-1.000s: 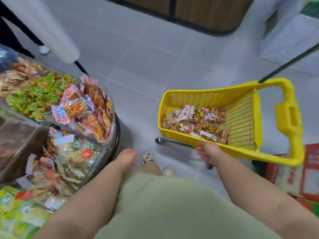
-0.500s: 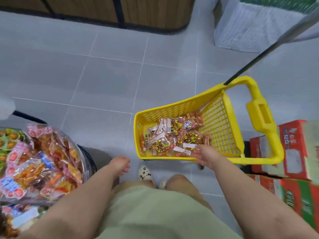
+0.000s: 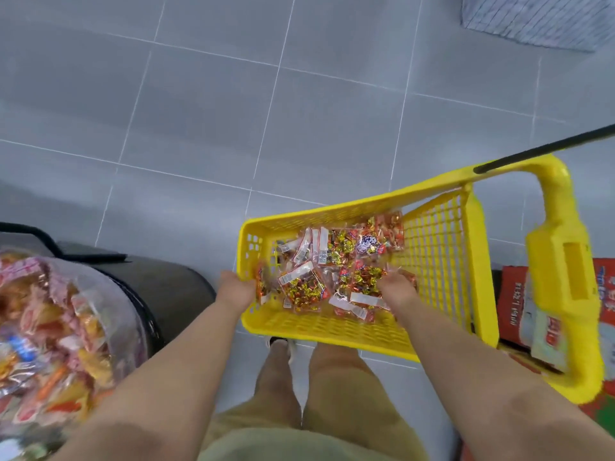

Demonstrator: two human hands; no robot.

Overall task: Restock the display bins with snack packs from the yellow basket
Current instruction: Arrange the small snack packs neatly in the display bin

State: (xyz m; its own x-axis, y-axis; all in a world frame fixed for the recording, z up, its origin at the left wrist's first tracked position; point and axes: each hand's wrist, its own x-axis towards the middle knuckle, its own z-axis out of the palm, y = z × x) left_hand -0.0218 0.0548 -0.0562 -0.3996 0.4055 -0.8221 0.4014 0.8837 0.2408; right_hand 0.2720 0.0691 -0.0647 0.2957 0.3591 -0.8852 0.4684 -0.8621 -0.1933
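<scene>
The yellow basket (image 3: 336, 331) stands on the floor in front of my legs. A heap of clear snack packs (image 3: 332, 264) with gold and red sweets lies in it. My left hand (image 3: 237, 289) is at the basket's left wall, its fingers bent down inside next to a pack, and their hold is hidden. My right hand (image 3: 397, 289) is down among the packs on the right of the heap, fingers curled into them. The round display bin (image 3: 133, 307) with bagged snacks is at my left.
The basket's tall yellow handle (image 3: 562, 271) and a black rod (image 3: 545, 149) rise at the right. Red cartons (image 3: 519, 304) sit behind the handle. A grey box (image 3: 532, 18) is at the far right. Grey floor tiles stretch ahead.
My view has tilted down and the basket is nearer. My left hand has moved from above my knee to the basket's left wall. My right hand has sunk deeper into the packs.
</scene>
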